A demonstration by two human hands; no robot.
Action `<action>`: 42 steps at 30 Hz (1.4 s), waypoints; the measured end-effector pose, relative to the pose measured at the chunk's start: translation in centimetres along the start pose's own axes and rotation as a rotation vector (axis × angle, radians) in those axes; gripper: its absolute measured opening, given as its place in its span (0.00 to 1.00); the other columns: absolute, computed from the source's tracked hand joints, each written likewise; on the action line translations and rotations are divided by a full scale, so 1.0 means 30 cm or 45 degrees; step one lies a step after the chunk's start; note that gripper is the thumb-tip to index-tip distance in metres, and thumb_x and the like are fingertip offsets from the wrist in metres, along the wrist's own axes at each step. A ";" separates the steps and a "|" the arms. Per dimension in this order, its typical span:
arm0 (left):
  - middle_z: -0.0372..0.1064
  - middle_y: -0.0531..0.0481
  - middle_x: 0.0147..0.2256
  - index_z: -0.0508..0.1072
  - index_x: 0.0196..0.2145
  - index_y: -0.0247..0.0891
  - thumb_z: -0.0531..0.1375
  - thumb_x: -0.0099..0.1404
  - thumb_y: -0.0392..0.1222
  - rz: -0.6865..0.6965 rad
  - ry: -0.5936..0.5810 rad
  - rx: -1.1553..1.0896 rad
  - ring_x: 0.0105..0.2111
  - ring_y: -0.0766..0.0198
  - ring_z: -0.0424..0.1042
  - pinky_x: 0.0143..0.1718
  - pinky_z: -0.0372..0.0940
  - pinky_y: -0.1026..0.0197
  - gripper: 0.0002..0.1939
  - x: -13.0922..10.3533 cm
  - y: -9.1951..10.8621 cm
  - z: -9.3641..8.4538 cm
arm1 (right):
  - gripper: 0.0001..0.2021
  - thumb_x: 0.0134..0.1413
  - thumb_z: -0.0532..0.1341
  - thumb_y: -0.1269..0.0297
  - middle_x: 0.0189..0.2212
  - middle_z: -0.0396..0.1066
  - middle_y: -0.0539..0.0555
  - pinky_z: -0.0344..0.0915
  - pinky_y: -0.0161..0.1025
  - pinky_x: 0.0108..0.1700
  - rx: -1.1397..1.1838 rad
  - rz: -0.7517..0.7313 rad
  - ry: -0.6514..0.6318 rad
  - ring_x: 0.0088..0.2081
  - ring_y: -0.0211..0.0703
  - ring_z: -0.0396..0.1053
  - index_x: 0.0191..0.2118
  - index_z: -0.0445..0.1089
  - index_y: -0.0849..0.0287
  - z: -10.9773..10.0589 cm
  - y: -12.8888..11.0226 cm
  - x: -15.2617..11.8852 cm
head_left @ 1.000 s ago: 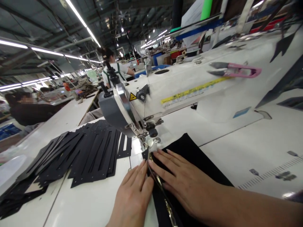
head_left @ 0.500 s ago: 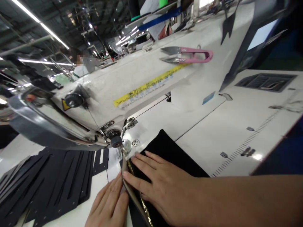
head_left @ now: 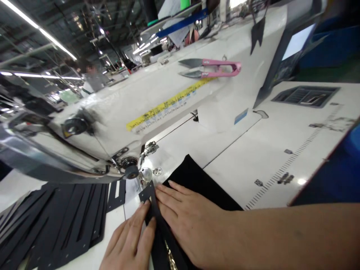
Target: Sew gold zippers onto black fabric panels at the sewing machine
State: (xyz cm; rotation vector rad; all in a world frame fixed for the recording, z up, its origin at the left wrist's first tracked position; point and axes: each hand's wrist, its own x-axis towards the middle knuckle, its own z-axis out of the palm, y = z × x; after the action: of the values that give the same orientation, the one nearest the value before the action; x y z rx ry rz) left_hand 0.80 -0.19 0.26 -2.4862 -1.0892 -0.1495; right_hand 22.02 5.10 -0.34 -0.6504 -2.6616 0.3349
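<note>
Black fabric (head_left: 197, 180) lies on the white machine bed, its pointed corner up beyond my right hand (head_left: 191, 217). That hand rests flat on it, fingers stretched toward the needle area. A dark strip (head_left: 154, 210) with a gold zipper (head_left: 169, 255) runs down between my hands, its upper end just below the presser foot area (head_left: 142, 180). My left hand (head_left: 131, 240) lies at the strip's left edge, fingertips touching it, fingers extended and the thumb a little apart.
The white sewing machine arm (head_left: 157, 86) spans above the hands, with pink-handled snips (head_left: 210, 68) on it. Many dark slotted pieces (head_left: 56, 221) lie fanned at left. A printed ruler scale (head_left: 281, 168) marks the right side. A person (head_left: 91, 80) is in the background.
The strip beside the zipper now lies flatter, showing its dark face and square upper end near the foot. The view has shifted slightly; both hands stay close to the strip.
</note>
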 end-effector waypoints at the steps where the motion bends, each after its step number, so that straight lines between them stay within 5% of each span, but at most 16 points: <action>1: 0.65 0.42 0.50 0.68 0.45 0.36 0.47 0.62 0.34 0.007 -0.018 0.004 0.47 0.57 0.67 0.43 0.65 0.60 0.16 0.005 0.004 -0.009 | 0.26 0.58 0.50 0.64 0.60 0.44 0.69 0.34 0.49 0.62 0.005 0.003 -0.017 0.61 0.53 0.38 0.58 0.51 0.77 -0.002 -0.004 0.000; 6: 0.66 0.43 0.49 0.65 0.49 0.32 0.44 0.63 0.31 -0.114 -0.022 0.010 0.49 0.61 0.65 0.45 0.64 0.62 0.19 0.016 0.042 -0.022 | 0.24 0.57 0.49 0.68 0.61 0.42 0.63 0.37 0.54 0.61 0.047 0.023 -0.205 0.61 0.54 0.36 0.59 0.53 0.68 -0.012 -0.019 0.005; 11: 0.70 0.43 0.43 0.70 0.41 0.36 0.42 0.67 0.34 -0.341 0.285 0.029 0.44 0.58 0.68 0.43 0.64 0.56 0.18 0.013 0.062 0.019 | 0.26 0.56 0.47 0.70 0.61 0.39 0.59 0.42 0.55 0.60 -0.081 -0.044 -0.190 0.62 0.52 0.35 0.61 0.49 0.64 0.006 -0.004 0.017; 15: 0.70 0.44 0.43 0.70 0.42 0.36 0.43 0.67 0.34 -0.312 0.205 0.000 0.44 0.59 0.68 0.45 0.64 0.55 0.16 0.031 0.043 0.030 | 0.28 0.51 0.48 0.73 0.60 0.42 0.61 0.47 0.56 0.58 -0.190 -0.088 -0.182 0.61 0.53 0.38 0.60 0.50 0.67 0.012 0.013 0.040; 26: 0.71 0.44 0.39 0.71 0.39 0.34 0.42 0.66 0.31 -0.412 0.326 -0.091 0.41 0.60 0.70 0.49 0.59 0.50 0.18 0.081 -0.026 0.070 | 0.26 0.52 0.48 0.73 0.59 0.48 0.64 0.47 0.54 0.58 -0.268 -0.106 -0.225 0.60 0.53 0.45 0.58 0.55 0.70 0.009 0.062 0.129; 42: 0.71 0.42 0.41 0.71 0.39 0.32 0.42 0.66 0.31 -0.336 0.322 -0.050 0.43 0.59 0.69 0.48 0.62 0.52 0.18 0.068 -0.039 0.081 | 0.28 0.47 0.50 0.74 0.55 0.56 0.66 0.52 0.54 0.56 -0.261 -0.169 -0.165 0.56 0.54 0.55 0.58 0.55 0.70 0.029 0.090 0.134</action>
State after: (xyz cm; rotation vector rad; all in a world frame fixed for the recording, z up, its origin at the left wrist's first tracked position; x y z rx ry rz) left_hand 1.20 2.92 -1.03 -2.2681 -1.3059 -0.5517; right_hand 19.43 9.26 -0.74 -0.5233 -2.8716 0.0690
